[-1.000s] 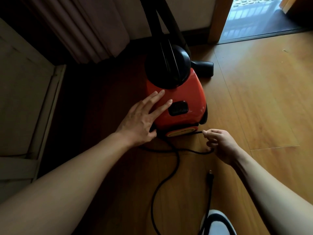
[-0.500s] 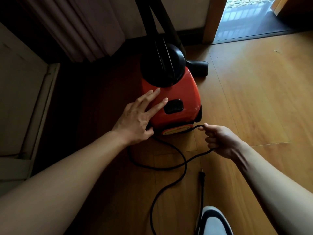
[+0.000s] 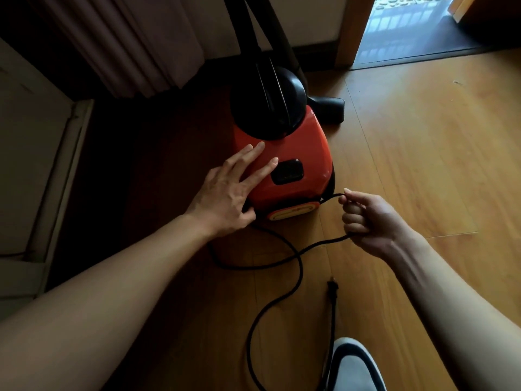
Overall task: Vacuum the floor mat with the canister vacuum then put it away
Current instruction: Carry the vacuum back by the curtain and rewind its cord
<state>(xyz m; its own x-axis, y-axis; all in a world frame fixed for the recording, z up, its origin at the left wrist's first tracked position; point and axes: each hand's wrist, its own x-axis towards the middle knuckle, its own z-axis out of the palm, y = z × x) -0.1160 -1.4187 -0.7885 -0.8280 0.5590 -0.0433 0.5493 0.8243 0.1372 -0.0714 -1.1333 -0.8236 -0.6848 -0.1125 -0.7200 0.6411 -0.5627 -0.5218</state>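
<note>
Two bare hands near centre frame, both forearms reaching in from the lower edge. Left hand [image 3: 225, 193]: fingers straight and spread, palm laid flat on the red top face of the canister vacuum [image 3: 304, 148], index fingertip just beside the black button [image 3: 287, 172], thumb down at the rear lower edge. Right hand [image 3: 372, 218]: fingers curled, pinching the black power cord [image 3: 298, 266] between thumb and forefinger, just beside the rear right corner of the vacuum. Short run of cord from the pinch to the base of the vacuum; remainder leaving the underside of the fist and lying in slack loops on the wooden floor [image 3: 423, 165] between the forearms, crossing itself once. Plug [image 3: 332, 289] loose on the floor below the right hand, its lead running to the lower edge beside a white, dark-trimmed shoe [image 3: 355, 365].

Canister vacuum upright on the floor. Black dome [image 3: 267, 105] above the red body; black hose and tube [image 3: 248, 29] rising from it out of the top edge. Black floor nozzle [image 3: 329, 110] on the floor just behind, to the right. Pleated curtain [image 3: 127, 38] behind and to the left, pale panel [image 3: 33, 150] at far left, wooden door frame [image 3: 345, 29] and open doorway [image 3: 408, 32] at upper right.
</note>
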